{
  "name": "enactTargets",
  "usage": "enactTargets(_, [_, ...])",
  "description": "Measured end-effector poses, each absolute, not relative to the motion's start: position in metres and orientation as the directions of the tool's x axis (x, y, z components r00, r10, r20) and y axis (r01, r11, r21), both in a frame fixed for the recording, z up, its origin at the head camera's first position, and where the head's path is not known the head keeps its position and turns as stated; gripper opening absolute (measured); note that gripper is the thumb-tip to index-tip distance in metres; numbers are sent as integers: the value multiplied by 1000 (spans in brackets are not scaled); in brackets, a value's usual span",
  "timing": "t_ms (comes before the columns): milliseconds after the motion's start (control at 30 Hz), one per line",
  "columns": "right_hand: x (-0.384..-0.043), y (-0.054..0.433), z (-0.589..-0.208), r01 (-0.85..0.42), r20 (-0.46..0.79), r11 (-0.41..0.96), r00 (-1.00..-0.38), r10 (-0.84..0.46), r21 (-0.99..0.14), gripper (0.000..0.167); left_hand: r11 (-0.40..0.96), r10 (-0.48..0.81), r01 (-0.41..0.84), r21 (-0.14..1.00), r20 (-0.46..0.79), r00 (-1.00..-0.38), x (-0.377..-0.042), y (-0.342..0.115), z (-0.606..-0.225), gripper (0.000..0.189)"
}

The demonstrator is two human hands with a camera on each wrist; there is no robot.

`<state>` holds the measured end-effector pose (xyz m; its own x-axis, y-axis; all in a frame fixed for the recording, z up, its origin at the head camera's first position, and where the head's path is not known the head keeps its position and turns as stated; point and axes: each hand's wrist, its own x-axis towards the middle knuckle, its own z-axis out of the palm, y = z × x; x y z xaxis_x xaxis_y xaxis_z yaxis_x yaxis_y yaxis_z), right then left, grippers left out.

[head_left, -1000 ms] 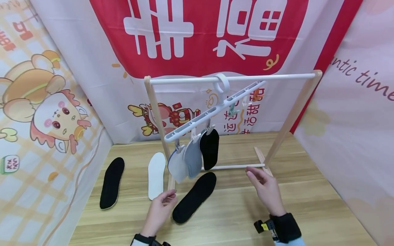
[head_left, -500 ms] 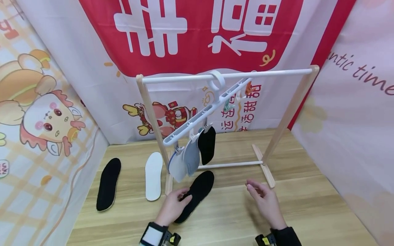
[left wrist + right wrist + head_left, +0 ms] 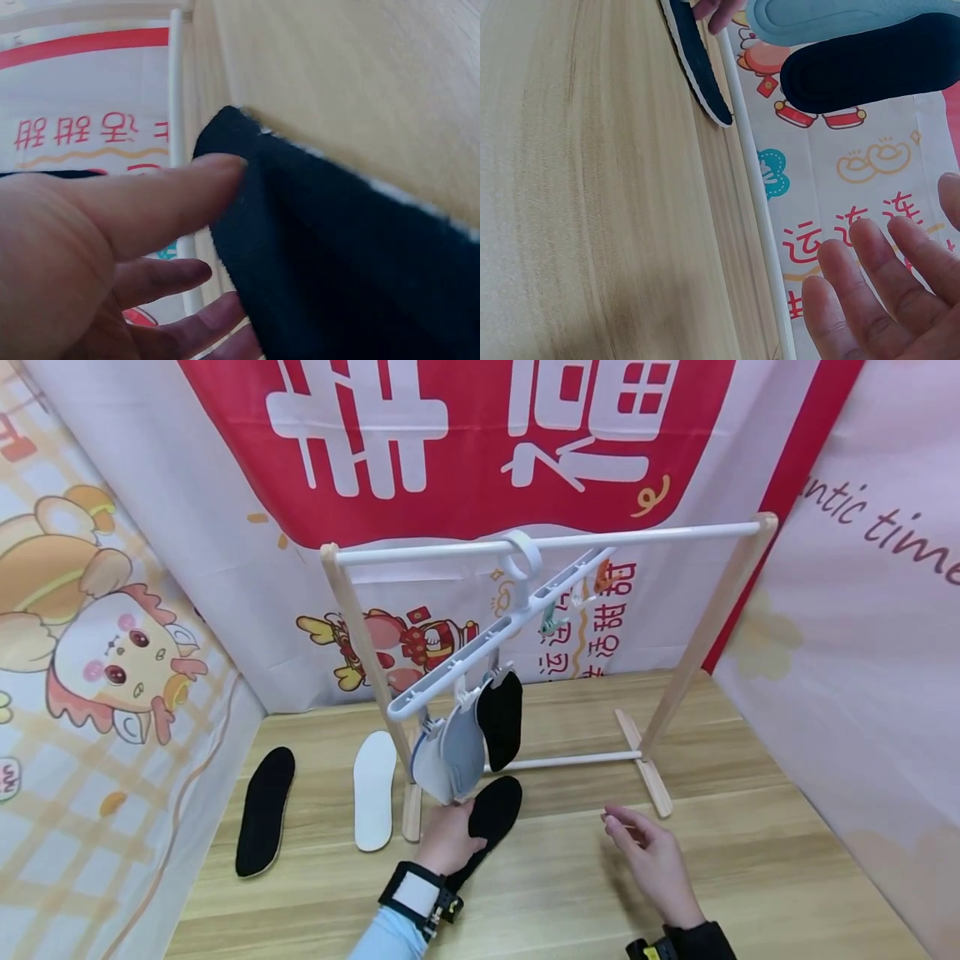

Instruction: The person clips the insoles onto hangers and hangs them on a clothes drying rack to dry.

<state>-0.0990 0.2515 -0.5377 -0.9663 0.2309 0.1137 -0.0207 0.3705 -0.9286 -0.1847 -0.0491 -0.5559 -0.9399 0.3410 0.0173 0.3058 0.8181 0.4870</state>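
In the head view my left hand [image 3: 448, 839] is at the left edge of a black insole [image 3: 498, 814] lying on the table. The left wrist view shows the thumb [image 3: 180, 196] over that insole [image 3: 330, 255], the fingers loosely spread at its edge; any contact underneath is hidden. My right hand [image 3: 651, 858] hovers over the table to the right, holding nothing, fingers relaxed and apart in the right wrist view. Above the left hand, a pale insole [image 3: 431, 768], a grey-blue insole [image 3: 462, 747] and a black insole [image 3: 500, 720] hang clipped from a white hanger [image 3: 491, 639].
A wooden rack [image 3: 675, 672] with a white top rail [image 3: 622, 537] carries the hanger. Small coloured clips [image 3: 551, 620] dangle at the hanger's far end. A white insole [image 3: 373, 792] and another black insole [image 3: 264, 814] lie at the left. Printed cloth [image 3: 847, 635] encloses the table [image 3: 735, 893].
My left hand has moved right and forward from beside the white insole to the black insole on the table. The right hand has lowered slightly; the hanger has swayed a little.
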Motion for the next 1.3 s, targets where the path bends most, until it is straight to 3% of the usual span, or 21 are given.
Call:
enactTargets(167, [-100,251,-534,-36,126,369,-967,222,-929,29,824,316,269,499,-10,-949,-182,-47,-556,68])
enactTargets(333, [-98,250,-531,-58,149,369,-963,223,-928,28,713,335,186,676,-94,-938,-178,-52,-554,77])
enactTargets(467, [-98,250,-530,-56,145,362,-964,223,-930,28,595,391,139,792,-134,-911,-174,-56,-550,63])
enactTargets(600, [-100,252,-530,-77,157,346,-965,212,-935,28,569,418,155,808,-122,-900,-168,-60,-543,39])
enactTargets(833, [-102,256,-528,-112,193,353,-960,202,-929,25,542,374,192,819,-30,-927,-158,-60,-526,15])
enactTargets(1300, [-104,254,-509,-122,193,349,-966,174,-929,26,411,336,178,894,33,-941,-147,-57,-482,18])
